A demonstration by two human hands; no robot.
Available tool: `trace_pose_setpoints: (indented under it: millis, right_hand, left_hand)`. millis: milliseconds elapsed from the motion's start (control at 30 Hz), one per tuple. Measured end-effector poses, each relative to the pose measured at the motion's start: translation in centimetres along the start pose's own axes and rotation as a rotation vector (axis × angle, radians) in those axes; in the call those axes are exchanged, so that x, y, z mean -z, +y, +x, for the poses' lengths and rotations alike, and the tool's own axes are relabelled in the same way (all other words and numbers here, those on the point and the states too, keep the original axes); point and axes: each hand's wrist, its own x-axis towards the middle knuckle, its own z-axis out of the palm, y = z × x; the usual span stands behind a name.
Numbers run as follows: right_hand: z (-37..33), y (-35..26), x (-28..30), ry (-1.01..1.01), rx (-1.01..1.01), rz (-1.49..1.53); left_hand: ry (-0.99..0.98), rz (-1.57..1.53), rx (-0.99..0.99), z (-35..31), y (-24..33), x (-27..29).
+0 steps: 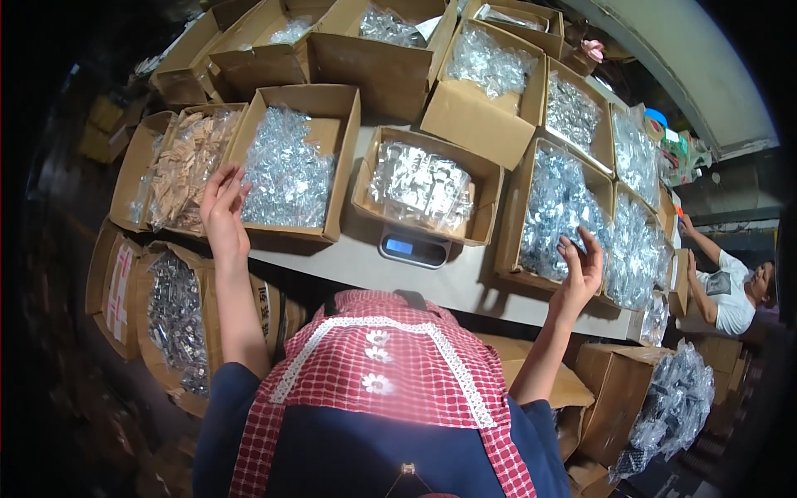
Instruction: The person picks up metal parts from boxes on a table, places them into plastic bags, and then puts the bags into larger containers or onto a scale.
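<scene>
My left hand [224, 214] is raised at the inner edges of two cardboard boxes. Its fingers are loosely bent and apart, with nothing visible in them. One box holds tan strip-like pieces [189, 162] in clear bags; the other holds clear bags of small silvery parts [286, 178]. My right hand [581, 270] hovers over the near side of a box of bluish-silver bagged parts [554, 207], fingers curved and apart, apparently holding nothing. Between my hands a small carton [477, 232] of shiny silver bags [419, 184] sits on a digital scale [415, 249] with a lit display.
More open cartons of bagged parts [490, 62] line the back and right of the white table [498, 295]. Below left stands a carton of dark metal parts [177, 319]. At the right a cardboard box [610, 398] sits beside bagged goods [677, 398]; a co-worker [730, 290] is beyond.
</scene>
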Motion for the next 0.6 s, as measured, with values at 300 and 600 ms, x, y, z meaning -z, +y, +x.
trace_pose_setpoints:
  millis: [300,600]
  right_hand:
    - [0.0,-0.9,-1.5,-0.037,0.053,0.065]
    - [-0.8,-0.8,-2.5,-0.043,0.051,0.093]
  left_hand:
    - [-0.172,0.088,-0.013,0.3,1.1,-2.6]
    - [-0.204,0.091,0.013,1.8,1.3,-1.2]
